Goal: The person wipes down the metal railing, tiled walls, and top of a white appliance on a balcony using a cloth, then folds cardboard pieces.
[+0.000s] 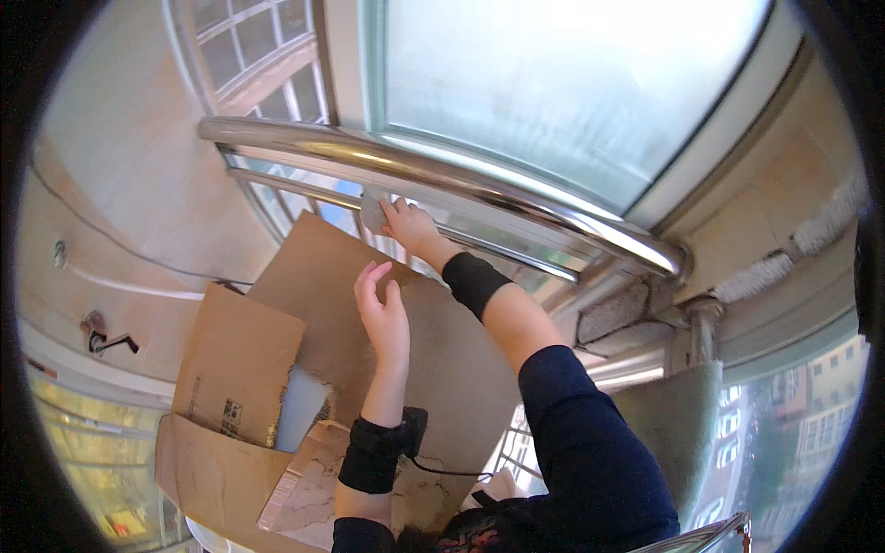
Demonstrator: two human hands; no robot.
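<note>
My right hand [409, 225] grips a pale, thin cloth or tissue [374, 213] against the thin lower metal rail [484, 245], just beneath the thick polished handrail [442, 169]. Below and left of it, my left hand [380, 304] hangs in the air over a large brown cardboard sheet [456, 345], its fingers apart and slightly curled, holding nothing. Both wrists wear black bands; the left one bears a small black box with a cable.
An open cardboard box [235, 366] stands at lower left. A frosted window pane [553, 90] lies beyond the handrail. On the left tiled wall are a crank handle [110, 340] and a cable [104, 225]. A greenish panel [667, 428] stands at right.
</note>
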